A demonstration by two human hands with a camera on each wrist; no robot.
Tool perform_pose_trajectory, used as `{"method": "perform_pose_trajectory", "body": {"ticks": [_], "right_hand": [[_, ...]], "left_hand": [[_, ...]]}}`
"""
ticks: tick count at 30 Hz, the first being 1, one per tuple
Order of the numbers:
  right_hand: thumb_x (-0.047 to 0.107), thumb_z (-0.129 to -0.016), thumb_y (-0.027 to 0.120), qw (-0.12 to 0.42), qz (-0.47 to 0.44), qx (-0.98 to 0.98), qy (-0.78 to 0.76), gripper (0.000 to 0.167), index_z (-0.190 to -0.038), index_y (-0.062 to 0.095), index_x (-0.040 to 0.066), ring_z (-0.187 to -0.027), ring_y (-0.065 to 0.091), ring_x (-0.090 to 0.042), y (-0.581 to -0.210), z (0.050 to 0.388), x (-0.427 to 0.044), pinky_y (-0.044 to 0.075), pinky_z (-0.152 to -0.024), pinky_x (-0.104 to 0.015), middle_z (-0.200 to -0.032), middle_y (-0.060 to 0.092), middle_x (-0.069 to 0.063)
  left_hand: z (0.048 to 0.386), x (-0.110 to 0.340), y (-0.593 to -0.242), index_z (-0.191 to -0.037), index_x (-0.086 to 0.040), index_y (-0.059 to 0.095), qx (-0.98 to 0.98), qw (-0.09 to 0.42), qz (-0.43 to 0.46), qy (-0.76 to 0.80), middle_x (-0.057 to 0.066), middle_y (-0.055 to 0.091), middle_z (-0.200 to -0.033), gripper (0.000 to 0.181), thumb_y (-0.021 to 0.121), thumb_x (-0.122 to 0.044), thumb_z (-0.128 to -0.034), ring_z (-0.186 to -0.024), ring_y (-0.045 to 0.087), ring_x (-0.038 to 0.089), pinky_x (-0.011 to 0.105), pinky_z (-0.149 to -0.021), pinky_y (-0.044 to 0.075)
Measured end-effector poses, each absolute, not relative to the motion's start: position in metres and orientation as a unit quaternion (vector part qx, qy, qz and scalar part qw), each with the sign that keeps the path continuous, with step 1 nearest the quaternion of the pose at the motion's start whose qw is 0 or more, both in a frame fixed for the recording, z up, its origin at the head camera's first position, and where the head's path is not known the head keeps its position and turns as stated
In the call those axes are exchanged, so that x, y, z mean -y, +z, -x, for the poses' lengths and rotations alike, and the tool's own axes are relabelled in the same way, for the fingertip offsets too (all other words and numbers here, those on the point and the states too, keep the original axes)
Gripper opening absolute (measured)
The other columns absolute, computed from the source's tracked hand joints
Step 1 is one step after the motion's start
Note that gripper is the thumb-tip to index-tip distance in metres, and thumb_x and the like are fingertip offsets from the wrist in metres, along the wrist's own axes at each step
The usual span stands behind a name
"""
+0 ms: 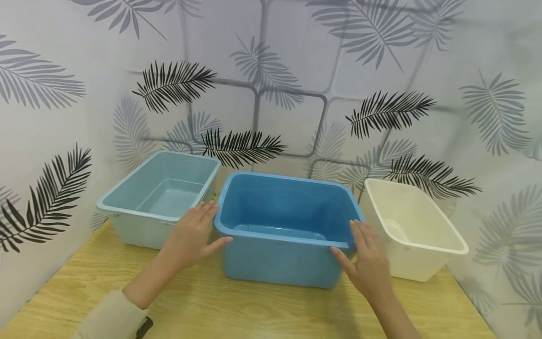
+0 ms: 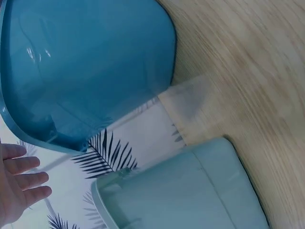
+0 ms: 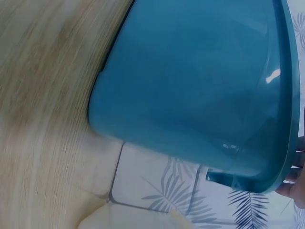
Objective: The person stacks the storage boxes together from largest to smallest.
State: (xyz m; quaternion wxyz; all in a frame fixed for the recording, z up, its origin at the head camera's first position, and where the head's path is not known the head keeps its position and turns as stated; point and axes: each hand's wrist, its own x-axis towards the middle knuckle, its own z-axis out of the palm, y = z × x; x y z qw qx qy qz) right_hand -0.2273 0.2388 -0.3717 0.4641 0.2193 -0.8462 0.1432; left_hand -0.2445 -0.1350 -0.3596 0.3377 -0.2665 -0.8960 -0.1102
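A blue plastic storage bin [image 1: 279, 263] stands upright in the middle of the wooden table, its inside visible and holding nothing. My left hand [image 1: 190, 235] is at its left end, fingers extended and thumb pointing toward the front wall. In the left wrist view those straight fingers [image 2: 28, 180] appear just off the rim. At the bin's front right corner, my right hand [image 1: 372, 259] has its fingers by the right rim and the thumb near the front edge. The right wrist view shows these fingers [image 3: 290, 174] against the rim, partly cut off by the frame.
To the left stands a pale green bin [image 1: 139, 230], angled, near the left hand. A cream bin [image 1: 415, 259] is close on the right, beside the right hand. Behind the table [image 1: 254, 310] hangs a leaf-patterned backdrop [image 1: 292, 61].
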Motion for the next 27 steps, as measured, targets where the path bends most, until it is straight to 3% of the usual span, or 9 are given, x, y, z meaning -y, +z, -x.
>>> {"method": "perform_pose_trajectory", "body": {"ticks": [4,11,27], "right_hand": [[0.06,-0.092,0.036,0.477,-0.245,0.83,0.152,0.077,-0.119,0.055,-0.009,-0.108,0.054,-0.047,-0.371,0.226,-0.227,0.043,-0.087,-0.061,-0.113,0.062,-0.027],[0.058,-0.093,0.038,0.467,-0.267,0.823,0.183,0.074,-0.122,0.054,-0.008,-0.114,0.052,-0.044,-0.372,0.224,-0.206,0.043,-0.089,-0.059,-0.117,0.061,-0.025],[0.051,-0.096,0.037,0.443,-0.331,0.805,0.212,0.069,-0.132,0.045,-0.007,-0.123,0.045,-0.039,-0.366,0.219,-0.15,0.043,-0.093,-0.054,-0.129,0.053,-0.023]], "left_hand": [[0.244,0.144,-0.362,-0.125,0.008,0.052,0.899,0.337,0.261,-0.104,0.025,0.056,-0.126,0.089,0.035,-0.071,-0.0855,-0.117,0.053,0.041,0.051,-0.097,0.044],[0.244,0.157,-0.365,-0.123,0.009,0.053,0.907,0.33,0.245,-0.092,0.026,0.057,-0.124,0.08,0.062,-0.056,-0.0787,-0.115,0.053,0.044,0.052,-0.095,0.044],[0.244,0.184,-0.369,-0.121,0.013,0.052,0.931,0.305,0.19,-0.065,0.028,0.057,-0.122,0.062,0.071,-0.028,-0.0795,-0.113,0.053,0.045,0.052,-0.095,0.044]]}}
